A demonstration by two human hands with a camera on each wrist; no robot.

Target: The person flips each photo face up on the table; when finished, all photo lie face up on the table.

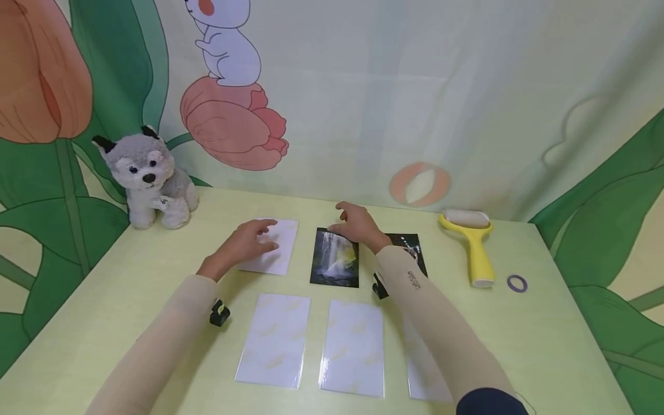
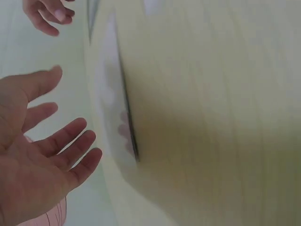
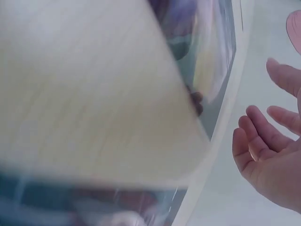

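My left hand hovers over a white card in the back row, fingers spread and holding nothing. In the left wrist view, the same card lies flat under the left hand and mirrors its fingers. My right hand is at the top right corner of a waterfall photo card, its fingers loosely bent with nothing between them. The right wrist view shows the glossy photo card beside the right hand. Partly hidden behind my right forearm lies another dark photo card.
Two white cards lie in front, a third partly under my right forearm. To the right are a yellow-handled lint roller and a purple ring. A plush husky sits at back left, before a printed curtain.
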